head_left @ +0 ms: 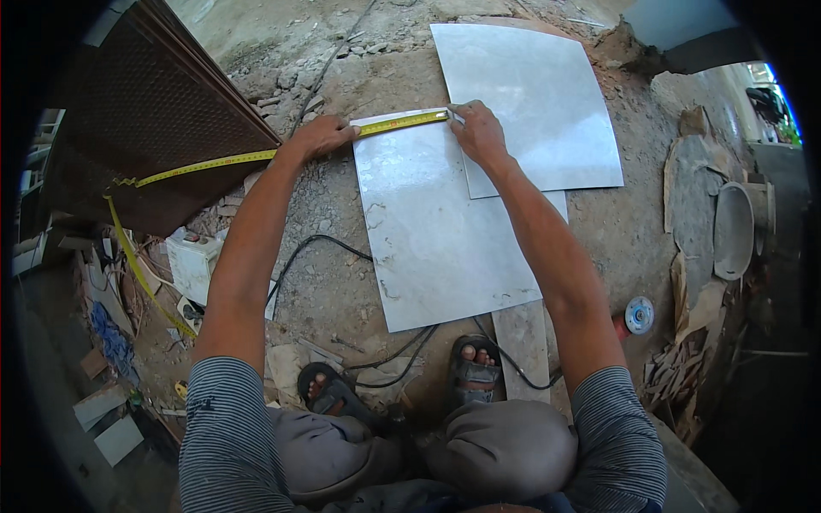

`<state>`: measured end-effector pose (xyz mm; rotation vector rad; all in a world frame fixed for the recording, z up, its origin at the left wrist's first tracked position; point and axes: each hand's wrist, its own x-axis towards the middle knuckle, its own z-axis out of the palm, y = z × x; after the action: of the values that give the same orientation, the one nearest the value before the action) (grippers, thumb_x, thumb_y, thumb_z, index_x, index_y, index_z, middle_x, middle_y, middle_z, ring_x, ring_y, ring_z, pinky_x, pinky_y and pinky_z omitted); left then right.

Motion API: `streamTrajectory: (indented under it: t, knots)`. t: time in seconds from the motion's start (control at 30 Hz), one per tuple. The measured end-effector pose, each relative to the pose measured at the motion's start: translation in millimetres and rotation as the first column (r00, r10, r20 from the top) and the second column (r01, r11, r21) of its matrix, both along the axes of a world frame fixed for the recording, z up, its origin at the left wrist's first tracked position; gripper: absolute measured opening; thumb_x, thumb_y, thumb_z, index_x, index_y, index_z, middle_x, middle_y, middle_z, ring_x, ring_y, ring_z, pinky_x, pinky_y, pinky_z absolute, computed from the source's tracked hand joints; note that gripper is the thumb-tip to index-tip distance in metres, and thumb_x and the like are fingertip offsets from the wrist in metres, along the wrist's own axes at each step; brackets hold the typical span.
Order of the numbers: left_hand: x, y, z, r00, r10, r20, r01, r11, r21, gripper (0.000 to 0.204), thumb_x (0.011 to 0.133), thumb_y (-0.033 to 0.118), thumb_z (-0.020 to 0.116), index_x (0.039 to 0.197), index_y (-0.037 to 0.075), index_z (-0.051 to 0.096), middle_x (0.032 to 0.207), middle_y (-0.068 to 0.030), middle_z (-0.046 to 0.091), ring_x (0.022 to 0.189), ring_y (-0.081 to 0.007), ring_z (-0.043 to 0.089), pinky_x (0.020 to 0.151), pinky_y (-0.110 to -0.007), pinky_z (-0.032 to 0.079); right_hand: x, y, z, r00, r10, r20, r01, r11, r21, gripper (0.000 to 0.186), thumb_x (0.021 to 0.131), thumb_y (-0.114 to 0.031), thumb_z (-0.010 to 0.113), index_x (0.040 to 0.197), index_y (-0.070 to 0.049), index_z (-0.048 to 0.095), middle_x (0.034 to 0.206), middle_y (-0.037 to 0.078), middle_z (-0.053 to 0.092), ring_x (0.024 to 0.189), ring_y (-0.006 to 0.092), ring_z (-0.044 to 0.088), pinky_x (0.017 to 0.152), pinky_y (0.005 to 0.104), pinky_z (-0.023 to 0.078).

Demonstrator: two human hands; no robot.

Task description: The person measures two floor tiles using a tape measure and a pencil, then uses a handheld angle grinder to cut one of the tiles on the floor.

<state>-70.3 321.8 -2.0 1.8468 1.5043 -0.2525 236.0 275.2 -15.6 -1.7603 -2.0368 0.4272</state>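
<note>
Two hands are seen, both stretched out toward 12 o'clock. One yellow tape (402, 125) is laid along the far edge of the lower tile (440, 244), its metal end lying at the left edge of the upper tile (539, 103). At 11 o'clock, the yellow tape is held by the left hand (322, 137) in a narrow grip, between thumb and curled fingers. At 1 o'clock, the metal end is met by the fingertips of the right hand (481, 135), drawn close together; whether it is pinched or only pressed cannot be told.

Two pale tiles are counted: the lower tile at the centre, and the upper tile, toward 1 o'clock, by which the right part of the lower one is covered. From the left hand, the tape's loose length is led toward 9 o'clock, across a stack of brown sheets (162, 111) too tightly packed to be counted, then is twisted and bent down toward 8 o'clock.

One white box (193, 263) is set at 9 o'clock, and one disc tool (638, 315) is partly hidden behind the right forearm, between 3 and 4. Two dark sandals (477, 374) are worn, at 5 and 7 o'clock.
</note>
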Motion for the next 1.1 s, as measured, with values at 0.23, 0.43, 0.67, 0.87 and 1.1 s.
streamTrajectory:
  t: [0.23,0.43,0.67,0.87,1.1]
  knots:
    - [9,3,1,0.999,-0.023,0.030,0.022,0.999,0.039,0.064,0.081,0.055,0.053,0.100,-0.006,0.062,0.095,-0.0247,0.062,0.089,-0.0329,0.060,0.078,-0.042,0.045,-9,17,3,0.977,0.041,0.209,-0.034,0.999,-0.038,0.026,0.082,-0.024,0.063,0.105,-0.013,0.068,0.093,0.013,0.059,0.089,0.0293,0.060,0.076,0.0423,0.049]
    - [-3,7,-7,0.982,0.060,0.180,-0.055,0.998,-0.030,0.047,0.084,0.043,0.059,0.092,-0.003,0.060,0.083,-0.0179,0.061,0.072,-0.0263,0.058,0.069,-0.040,0.046,-5,22,5,0.971,0.074,0.225,-0.060,0.996,-0.068,0.026,0.082,-0.025,0.064,0.104,-0.014,0.069,0.092,0.011,0.059,0.088,0.0277,0.061,0.076,0.0420,0.049]
    - [-18,13,-21,0.945,0.068,0.320,-0.070,0.998,-0.004,0.028,0.087,0.027,0.059,0.100,0.002,0.062,0.079,-0.0071,0.059,0.062,-0.0148,0.054,0.059,-0.030,0.045,-6,22,3,0.971,0.048,0.232,-0.034,0.997,-0.062,0.027,0.082,-0.025,0.064,0.106,-0.014,0.069,0.091,0.011,0.059,0.088,0.0269,0.061,0.077,0.0403,0.048]
    - [-18,14,-12,0.961,0.061,0.269,-0.056,0.998,-0.026,0.031,0.087,0.028,0.057,0.102,0.002,0.063,0.078,-0.0057,0.059,0.062,-0.0141,0.053,0.059,-0.031,0.044,-5,22,1,0.972,0.058,0.226,-0.048,0.998,-0.050,0.027,0.083,-0.026,0.064,0.107,-0.015,0.068,0.091,0.011,0.059,0.086,0.0272,0.061,0.074,0.0408,0.049]
    - [-21,13,-15,0.942,0.036,0.333,-0.046,0.999,0.023,0.029,0.085,0.028,0.056,0.097,0.002,0.062,0.077,-0.0046,0.059,0.064,-0.0135,0.052,0.059,-0.032,0.043,-3,22,-1,0.970,0.080,0.229,-0.075,0.997,-0.029,0.027,0.082,-0.027,0.064,0.107,-0.015,0.068,0.090,0.012,0.058,0.085,0.0279,0.061,0.072,0.0415,0.050]
